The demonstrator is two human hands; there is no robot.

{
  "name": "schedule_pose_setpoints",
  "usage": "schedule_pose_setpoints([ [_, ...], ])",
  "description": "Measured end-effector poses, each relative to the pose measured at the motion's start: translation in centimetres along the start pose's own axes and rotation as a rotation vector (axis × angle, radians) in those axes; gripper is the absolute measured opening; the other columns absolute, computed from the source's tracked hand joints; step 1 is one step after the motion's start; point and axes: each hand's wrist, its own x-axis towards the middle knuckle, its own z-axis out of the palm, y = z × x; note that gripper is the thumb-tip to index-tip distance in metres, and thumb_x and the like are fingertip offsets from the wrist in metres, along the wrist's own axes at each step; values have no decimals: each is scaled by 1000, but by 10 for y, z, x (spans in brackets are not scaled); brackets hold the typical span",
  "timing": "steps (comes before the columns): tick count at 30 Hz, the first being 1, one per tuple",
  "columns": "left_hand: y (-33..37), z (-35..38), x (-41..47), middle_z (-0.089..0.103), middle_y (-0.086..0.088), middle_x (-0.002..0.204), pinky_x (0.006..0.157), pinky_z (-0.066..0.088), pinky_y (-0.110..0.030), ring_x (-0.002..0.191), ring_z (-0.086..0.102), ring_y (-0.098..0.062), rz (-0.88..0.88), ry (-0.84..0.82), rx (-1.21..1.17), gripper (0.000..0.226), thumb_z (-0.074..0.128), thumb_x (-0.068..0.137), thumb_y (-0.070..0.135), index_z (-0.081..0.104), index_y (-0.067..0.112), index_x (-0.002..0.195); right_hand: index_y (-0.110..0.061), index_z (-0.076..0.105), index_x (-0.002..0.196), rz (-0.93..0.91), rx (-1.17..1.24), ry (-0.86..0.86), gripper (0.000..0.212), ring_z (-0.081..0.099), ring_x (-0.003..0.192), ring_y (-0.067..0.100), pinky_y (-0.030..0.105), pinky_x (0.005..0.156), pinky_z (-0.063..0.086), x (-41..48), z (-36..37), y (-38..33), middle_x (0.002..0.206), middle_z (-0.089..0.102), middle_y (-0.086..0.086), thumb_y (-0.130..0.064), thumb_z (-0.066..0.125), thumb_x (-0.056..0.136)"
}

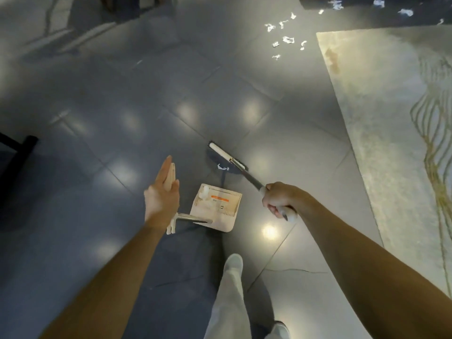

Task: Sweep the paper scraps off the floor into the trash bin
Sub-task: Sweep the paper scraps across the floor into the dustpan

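Your right grip (278, 204) is curled tight on the broom (228, 156), left grip (161, 192) flat open by the dustpan (217, 209) handle. One scrap (222, 166) sits at the bristles, most paper scraps (286, 37) by the rug (379, 118) far corner, so I'd use short low strokes

White paper scraps (283, 39) lie scattered on the grey floor (146, 94) at 1 o'clock, well apart from the broom (228, 156). A single scrap (222, 166) lies just beside its dark bristles. The broom's white head sits mid-frame, and its metal handle slants toward 4 o'clock. The white, orange-labelled dustpan (216, 209) sits near the head, at its 6 o'clock.
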Motion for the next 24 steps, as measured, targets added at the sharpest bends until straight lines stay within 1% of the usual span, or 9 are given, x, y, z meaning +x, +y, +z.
schedule_pose_setpoints([
  [2, 6, 3, 38, 58, 13, 126, 83, 52, -20, 85, 64, 3, 30, -20, 3, 57, 51, 94, 15, 39, 48, 139, -2, 56, 112, 43, -4, -42, 27, 48, 52, 18, 24, 46, 41, 14, -2, -18, 70, 51, 12, 3, 51, 86],
  [6, 29, 21, 82, 54, 14, 128, 86, 53, -50, 99, 64, -30, -63, -93, -32, 58, 48, 96, 12, 36, 45, 142, -10, 54, 111, 180, 118, -246, 27, 39, 38, 7, 16, 35, 35, 17, -25, -46, 55, 46, 4, 1, 52, 86],
  [8, 39, 26, 93, 55, 8, 132, 85, 54, -52, 97, 64, -30, -56, -101, -25, 57, 48, 96, 12, 37, 46, 141, -9, 54, 102, 266, 227, -377, 16, 37, 33, 6, 14, 32, 34, 9, -51, -58, 46, 45, 3, 1, 48, 90],
  [10, 46, 29, 108, 55, 3, 135, 83, 54, -53, 92, 65, -34, -57, -101, 2, 58, 49, 95, 13, 37, 46, 141, -10, 53, 111, 302, 329, -430, 22, 38, 30, 6, 14, 30, 34, 4, -79, -65, 45, 46, 3, -1, 46, 92],
  [12, 55, 34, 128, 56, 2, 136, 89, 52, -52, 98, 63, -40, -39, -117, 59, 58, 50, 94, 14, 37, 45, 141, -8, 54, 104, 320, 429, -437, 16, 38, 29, 6, 13, 28, 34, 2, -105, -75, 44, 46, 4, -1, 45, 93],
  [14, 65, 47, 149, 55, 4, 137, 100, 45, -35, 106, 60, -32, 54, -117, 100, 57, 52, 93, 11, 41, 36, 142, -6, 53, 93, 299, 474, -418, 10, 38, 28, 6, 12, 29, 34, 4, -129, -83, 44, 45, 4, -1, 45, 94],
  [17, 92, 75, 188, 56, 11, 132, 79, 34, -1, 92, 58, -9, 176, -99, 65, 55, 54, 91, 8, 46, 30, 140, -5, 53, 99, 219, 485, -358, 12, 37, 30, 5, 12, 30, 34, 15, -179, -96, 44, 45, 4, -1, 44, 93],
  [21, 151, 123, 253, 57, 20, 124, 75, 46, -10, 62, 54, 20, 135, -60, 26, 54, 53, 92, 13, 46, 42, 137, -4, 50, 82, 149, 590, -299, 13, 39, 27, 5, 11, 30, 34, 42, -274, -115, 42, 45, 4, 0, 44, 93],
  [24, 207, 165, 304, 52, 23, 132, 93, 46, -18, 94, 66, -3, 159, -56, 54, 54, 52, 93, 17, 43, 44, 138, -5, 48, 81, 78, 679, -224, 15, 39, 27, 4, 10, 30, 34, 71, -349, -132, 41, 44, 2, 1, 44, 94],
])
